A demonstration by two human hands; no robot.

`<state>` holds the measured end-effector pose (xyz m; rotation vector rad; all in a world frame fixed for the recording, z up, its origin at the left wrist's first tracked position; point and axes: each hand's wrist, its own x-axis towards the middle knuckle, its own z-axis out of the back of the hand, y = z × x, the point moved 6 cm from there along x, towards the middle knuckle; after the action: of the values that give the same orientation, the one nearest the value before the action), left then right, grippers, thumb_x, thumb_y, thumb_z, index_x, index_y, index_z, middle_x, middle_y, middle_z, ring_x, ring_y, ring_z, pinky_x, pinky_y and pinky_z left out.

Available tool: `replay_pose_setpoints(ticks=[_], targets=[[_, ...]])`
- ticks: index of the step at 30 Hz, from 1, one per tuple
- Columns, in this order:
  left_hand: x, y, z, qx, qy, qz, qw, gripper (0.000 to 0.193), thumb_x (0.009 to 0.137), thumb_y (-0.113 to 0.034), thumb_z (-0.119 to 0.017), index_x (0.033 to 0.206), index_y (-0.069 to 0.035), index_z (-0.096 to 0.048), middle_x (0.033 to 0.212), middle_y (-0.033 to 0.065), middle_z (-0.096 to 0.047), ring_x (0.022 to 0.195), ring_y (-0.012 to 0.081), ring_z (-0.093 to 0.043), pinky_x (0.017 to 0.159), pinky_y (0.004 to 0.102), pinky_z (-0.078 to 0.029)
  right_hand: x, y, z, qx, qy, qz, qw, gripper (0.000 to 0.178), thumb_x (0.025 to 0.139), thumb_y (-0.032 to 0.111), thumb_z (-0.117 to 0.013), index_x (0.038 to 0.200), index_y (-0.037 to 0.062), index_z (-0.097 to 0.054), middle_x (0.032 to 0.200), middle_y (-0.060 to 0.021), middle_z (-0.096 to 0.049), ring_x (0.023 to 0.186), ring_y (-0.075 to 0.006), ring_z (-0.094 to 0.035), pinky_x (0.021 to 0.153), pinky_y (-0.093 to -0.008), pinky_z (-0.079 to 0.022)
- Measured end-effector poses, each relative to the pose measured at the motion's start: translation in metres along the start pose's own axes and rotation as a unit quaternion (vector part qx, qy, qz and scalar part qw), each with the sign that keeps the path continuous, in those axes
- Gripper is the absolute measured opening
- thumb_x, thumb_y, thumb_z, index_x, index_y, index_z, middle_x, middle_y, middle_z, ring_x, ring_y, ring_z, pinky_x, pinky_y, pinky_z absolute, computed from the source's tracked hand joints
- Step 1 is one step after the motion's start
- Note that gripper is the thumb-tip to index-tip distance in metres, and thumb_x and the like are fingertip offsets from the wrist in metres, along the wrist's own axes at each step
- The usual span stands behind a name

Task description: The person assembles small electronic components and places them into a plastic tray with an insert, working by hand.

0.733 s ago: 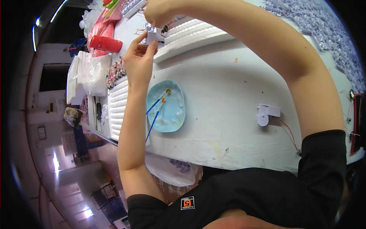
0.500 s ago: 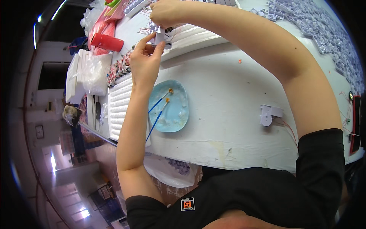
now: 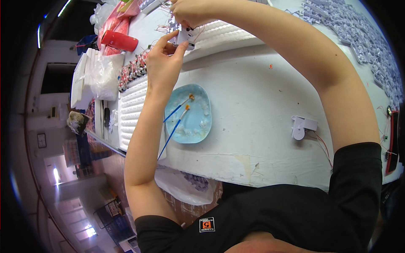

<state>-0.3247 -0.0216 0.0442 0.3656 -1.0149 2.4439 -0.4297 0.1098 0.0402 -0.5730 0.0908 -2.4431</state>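
Note:
My left hand (image 3: 163, 63) is closed at the far side of the table, its thumb and fingers pinching a small light-grey plastic housing (image 3: 182, 39). Just above it, my right hand (image 3: 194, 12) is bent down with curled fingers close to the housing's upper end. Whatever those fingers hold is hidden. Thin wires and more small grey parts lie around both hands. Nearer to me, a light blue plate (image 3: 198, 130) bears two blue-handled brushes (image 3: 172, 134) with orange-brown tips.
A grey gear motor (image 3: 303, 125) with red wires lies at the right. White ribbed foam trays (image 3: 130, 118) stand left and behind. Loose grey parts (image 3: 354, 42) pile up at the far right. A red cylinder (image 3: 120, 40) and a clear plastic bag (image 3: 105, 80) sit at the left.
My right hand has come slightly down and right, closer to the housing. The left hand still pinches it. The whole view has shifted a little.

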Motion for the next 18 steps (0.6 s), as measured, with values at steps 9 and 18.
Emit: replay_pose_setpoints(ticks=[9,18], targets=[[0.008,-0.001,0.0,0.034,-0.009,0.001,0.999,0.039,0.089,-0.022,-0.077,0.123,-0.004,-0.072,0.078,0.0081,-0.072,0.07,0.0146,-0.067,0.069,0.0295,-0.054,0.0,-0.006,-0.004,0.137,-0.052,0.041,0.988,0.012,0.066,0.022,-0.077,0.073,0.012,-0.078,0.078,-0.0134,-0.074,0.073,-0.0325,-0.07,0.07,-0.0438,-0.056],[0.027,-0.027,-0.011,0.125,-0.041,-0.021,0.991,0.041,0.09,-0.024,-0.077,0.123,-0.001,-0.07,0.08,0.0113,-0.074,0.073,0.0212,-0.071,0.072,0.0343,-0.056,-0.019,-0.04,0.008,0.296,-0.14,-0.211,0.921,0.024,0.074,0.028,-0.072,0.082,0.0074,-0.08,0.08,-0.0182,-0.074,0.077,-0.0345,-0.073,0.074,-0.0446,-0.058]])
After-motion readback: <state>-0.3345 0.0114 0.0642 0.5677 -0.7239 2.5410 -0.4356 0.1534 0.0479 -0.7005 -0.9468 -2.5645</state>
